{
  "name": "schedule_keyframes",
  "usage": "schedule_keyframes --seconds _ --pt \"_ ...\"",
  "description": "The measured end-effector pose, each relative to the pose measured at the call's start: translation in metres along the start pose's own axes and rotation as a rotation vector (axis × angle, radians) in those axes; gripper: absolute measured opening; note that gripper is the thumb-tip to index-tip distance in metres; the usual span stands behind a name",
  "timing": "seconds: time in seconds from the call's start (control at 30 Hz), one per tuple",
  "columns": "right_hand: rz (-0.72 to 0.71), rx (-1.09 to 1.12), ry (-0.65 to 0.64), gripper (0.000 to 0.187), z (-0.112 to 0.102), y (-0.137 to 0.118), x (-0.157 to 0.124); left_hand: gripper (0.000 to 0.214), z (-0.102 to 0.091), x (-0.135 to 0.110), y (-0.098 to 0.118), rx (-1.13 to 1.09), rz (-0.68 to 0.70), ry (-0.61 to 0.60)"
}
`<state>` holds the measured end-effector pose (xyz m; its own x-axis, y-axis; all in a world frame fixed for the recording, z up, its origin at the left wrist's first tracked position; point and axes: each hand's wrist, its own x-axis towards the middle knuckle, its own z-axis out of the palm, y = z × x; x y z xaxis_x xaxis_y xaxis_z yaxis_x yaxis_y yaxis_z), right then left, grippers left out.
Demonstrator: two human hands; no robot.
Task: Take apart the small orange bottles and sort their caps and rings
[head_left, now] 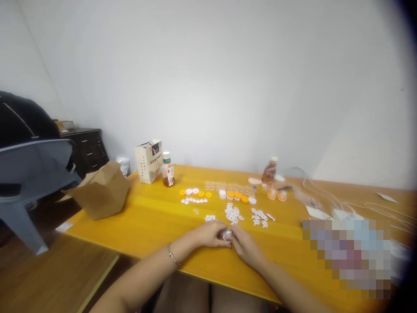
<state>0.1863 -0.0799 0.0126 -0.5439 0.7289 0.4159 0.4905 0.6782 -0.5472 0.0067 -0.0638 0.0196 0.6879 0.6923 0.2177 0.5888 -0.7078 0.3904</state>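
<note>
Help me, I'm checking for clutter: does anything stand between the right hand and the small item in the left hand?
Nothing visible does: the right hand appears to touch the small item in the left hand. The pile of white pieces lies beyond both hands.

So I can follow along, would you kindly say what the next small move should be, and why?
Perhaps the right hand should gently press the white patterned top of the small round item, since its fingers meet that top while the left hand grips the side; its seating is unclear.
</note>
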Motion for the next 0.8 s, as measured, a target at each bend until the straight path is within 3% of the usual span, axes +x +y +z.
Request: schedule_keyframes --seconds 0.17,0.33,0.47,0.7,0.8 --pt "0.000 -0.019 -0.008 0.013 0.003 0.003 -0.001 0.030 0.000 0.000 0.002 0.005 -0.023 0.008" --pt "0.093 -0.024 0.143 0.016 0.008 0.004 0.002 0.030 0.002 0.001 0.003 -0.008 -0.059 0.003" --pt "0.084 0.013 0.129 0.019 0.008 0.004 0.004 0.029 0.002 0.001 0.003 0.012 -0.030 0.017" --pt "0.132 0.088 0.352 0.021 0.004 0.011 0.006 0.022 0.002 -0.002 0.006 0.086 0.041 0.054" --pt "0.175 0.186 0.390 0.022 0.003 0.014 0.009 0.020 0.000 -0.004 0.007 0.102 0.061 0.076"
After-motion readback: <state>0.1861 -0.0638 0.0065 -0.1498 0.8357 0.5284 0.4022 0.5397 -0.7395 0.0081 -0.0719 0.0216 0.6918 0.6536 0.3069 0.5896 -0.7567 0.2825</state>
